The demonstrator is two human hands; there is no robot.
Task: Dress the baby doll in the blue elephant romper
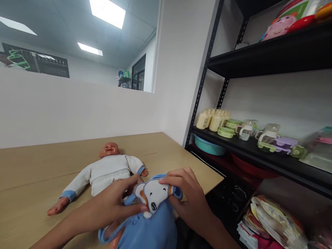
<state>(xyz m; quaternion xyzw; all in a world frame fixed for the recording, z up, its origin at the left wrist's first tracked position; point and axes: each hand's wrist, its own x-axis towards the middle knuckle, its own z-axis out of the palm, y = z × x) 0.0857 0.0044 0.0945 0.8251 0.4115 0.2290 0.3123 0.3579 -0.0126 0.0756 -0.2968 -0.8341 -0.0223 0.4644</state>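
Observation:
A baby doll (106,171) in a white top lies on its back on the tan table (31,193), head pointing away from me. My left hand (111,204) and my right hand (189,195) both pinch a blue and white piece of baby clothing (153,214) with a cartoon animal face on it, held over the doll's legs at the table's near edge. The fingers of both hands are closed on the fabric. The garment and my hands hide the doll's lower body.
A black metal shelf unit (259,58) stands to the right, with baby bottles (212,120), sippy cups (268,136), a teal bowl (209,147) and toys on top. Packets (272,221) are piled at its base. A white partition wall (77,110) runs behind the table.

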